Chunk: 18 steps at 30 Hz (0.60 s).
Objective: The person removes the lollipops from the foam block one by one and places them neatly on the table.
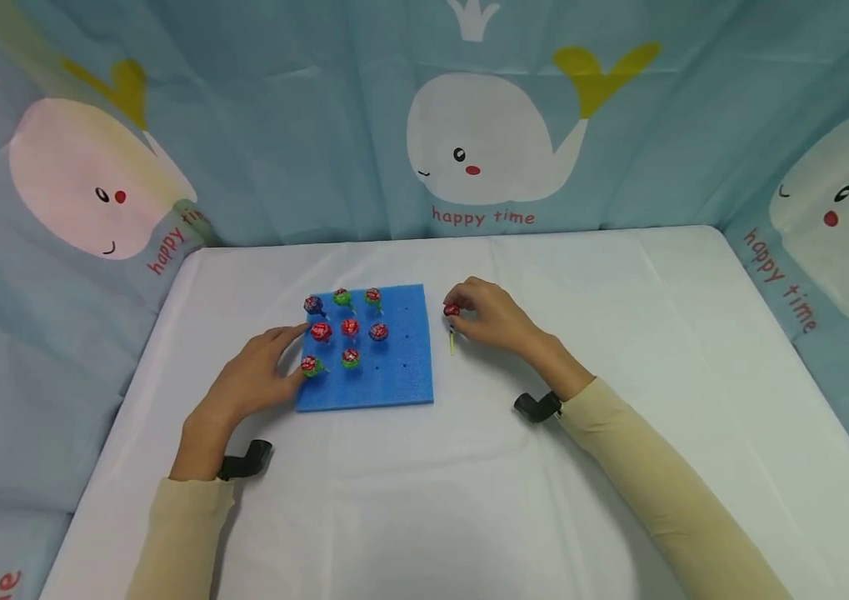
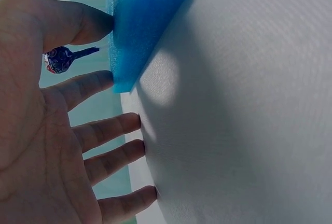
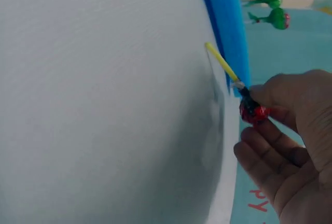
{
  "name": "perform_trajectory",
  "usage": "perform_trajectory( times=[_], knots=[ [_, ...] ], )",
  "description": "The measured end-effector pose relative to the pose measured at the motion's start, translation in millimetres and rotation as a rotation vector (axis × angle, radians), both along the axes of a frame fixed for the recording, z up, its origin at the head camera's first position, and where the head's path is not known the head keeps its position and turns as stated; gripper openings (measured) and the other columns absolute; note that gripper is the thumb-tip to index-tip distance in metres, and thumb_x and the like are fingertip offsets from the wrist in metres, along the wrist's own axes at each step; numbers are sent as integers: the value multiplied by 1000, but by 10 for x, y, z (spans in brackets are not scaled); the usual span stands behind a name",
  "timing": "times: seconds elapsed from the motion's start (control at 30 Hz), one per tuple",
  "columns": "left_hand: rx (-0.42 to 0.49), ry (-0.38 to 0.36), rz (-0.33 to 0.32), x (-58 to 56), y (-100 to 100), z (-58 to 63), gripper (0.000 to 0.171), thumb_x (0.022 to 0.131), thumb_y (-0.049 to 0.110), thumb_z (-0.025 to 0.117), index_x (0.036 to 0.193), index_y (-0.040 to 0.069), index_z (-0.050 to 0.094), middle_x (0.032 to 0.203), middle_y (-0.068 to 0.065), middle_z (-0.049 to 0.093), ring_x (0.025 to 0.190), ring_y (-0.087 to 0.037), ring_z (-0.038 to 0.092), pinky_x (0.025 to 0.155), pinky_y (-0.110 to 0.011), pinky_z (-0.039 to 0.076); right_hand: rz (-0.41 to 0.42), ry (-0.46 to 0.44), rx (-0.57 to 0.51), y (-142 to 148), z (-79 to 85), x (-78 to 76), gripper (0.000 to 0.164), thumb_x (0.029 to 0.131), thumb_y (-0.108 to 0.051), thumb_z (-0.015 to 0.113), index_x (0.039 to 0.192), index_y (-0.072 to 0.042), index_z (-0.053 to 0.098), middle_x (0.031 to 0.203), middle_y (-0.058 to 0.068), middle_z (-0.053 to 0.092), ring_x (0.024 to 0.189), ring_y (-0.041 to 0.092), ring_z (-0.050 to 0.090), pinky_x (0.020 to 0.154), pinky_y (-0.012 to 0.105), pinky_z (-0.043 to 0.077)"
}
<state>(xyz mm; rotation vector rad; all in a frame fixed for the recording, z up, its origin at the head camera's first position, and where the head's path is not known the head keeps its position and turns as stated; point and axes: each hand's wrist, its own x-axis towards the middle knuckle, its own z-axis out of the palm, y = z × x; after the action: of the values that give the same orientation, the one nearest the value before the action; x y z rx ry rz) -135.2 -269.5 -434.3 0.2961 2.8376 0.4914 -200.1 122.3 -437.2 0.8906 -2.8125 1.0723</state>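
Note:
Between thumb and fingers my right hand (image 1: 494,315) pinches a lollipop (image 3: 254,112) by its dark red wrapped head. Its yellow stick (image 3: 222,62) points down, just right of the blue foam board (image 1: 412,383). Several wrapped lollipops stand in the board, among them a dark blue one (image 1: 313,305), a green one (image 1: 342,297) and a red one (image 1: 350,327). At the board's left edge my left hand (image 1: 253,379) is spread, its thumb and index fingertip touching the foam (image 2: 140,27). The other left fingers (image 2: 111,125) extend fairly straight, holding nothing.
Small holes (image 1: 405,365) show in the right part of the board. A white cloth (image 1: 424,500) covers the table. Behind it hangs a blue curtain (image 1: 304,125) printed with whales. Each wrist wears a black camera mount (image 1: 536,407).

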Motion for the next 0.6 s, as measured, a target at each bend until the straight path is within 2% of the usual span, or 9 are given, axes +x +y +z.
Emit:
perform_trajectory(
  times=[0.3,0.6],
  knots=[
    [13,14,-18,21,6,39,72,99,31,61,165,14,37,164,-26,42,152,-50,38,118,-76,37,-39,-2,92,-55,-14,-27,18,96,-11,74,111,-2,75,105,12,72,95,25,67,86,42,57],
    [-2,22,-10,12,-3,22,73,98,33,61,165,14,37,164,-26,42,152,-51,37,118,-76,36,-28,19,131,-67,-55,-40,17,97,-13,73,112,-4,75,111,11,71,100,25,73,91,43,60]
  ],
)
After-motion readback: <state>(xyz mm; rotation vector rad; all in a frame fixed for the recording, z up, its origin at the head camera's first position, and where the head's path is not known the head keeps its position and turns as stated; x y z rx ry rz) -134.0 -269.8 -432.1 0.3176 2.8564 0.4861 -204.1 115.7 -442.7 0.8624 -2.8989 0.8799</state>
